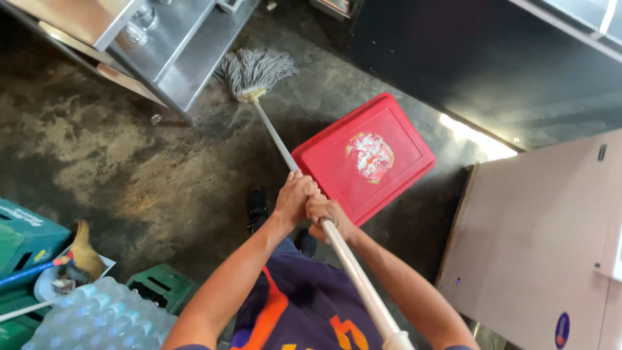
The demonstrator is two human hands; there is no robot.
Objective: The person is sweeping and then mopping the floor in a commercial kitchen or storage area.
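Note:
A mop with a grey string head [253,72] rests on the wet concrete floor near the leg of a steel table. Its long pale handle [359,282] runs back toward me. My left hand [295,196] grips the handle higher up, toward the mop head. My right hand [329,217] grips it just behind, the two hands touching. A red square lid or box [363,155] with a white and red label lies on the floor right beside my hands.
A steel table with a lower shelf [170,48] stands at the top left. Green crates [29,240], a pack of water bottles [97,317] and a small broom lie at the bottom left. A large beige box [531,246] fills the right side.

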